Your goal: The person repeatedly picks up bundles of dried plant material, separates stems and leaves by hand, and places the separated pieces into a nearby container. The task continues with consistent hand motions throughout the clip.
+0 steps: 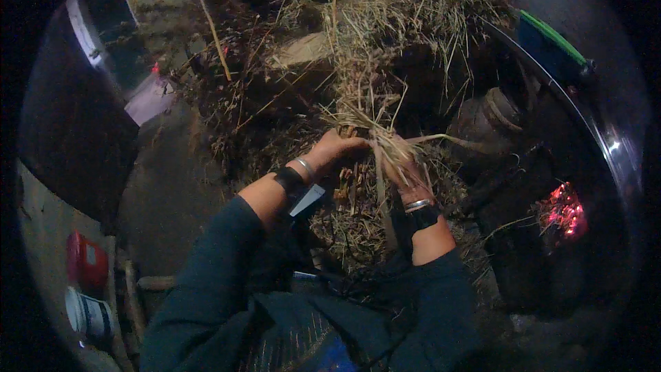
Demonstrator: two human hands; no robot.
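A bunch of dry straw (361,116) stands in front of me, with loose stalks sticking out at its sides. My left hand (335,149) closes around its left side, thumb towards the middle. My right hand (405,168) grips the stalks from the right, and straw ends fall over its back and fingers. Each wrist carries a metal bangle and a black band. Just below the hands, cut stalk ends (351,186) show between the forearms. More chopped straw (348,235) lies beneath them.
A heap of straw (413,5) rises at the far side. Embers (565,212) glow at the right, below a rounded pot (498,111). Dry twigs (242,77) spread at the left. A red container (88,261) and a white bucket (90,315) stand at lower left.
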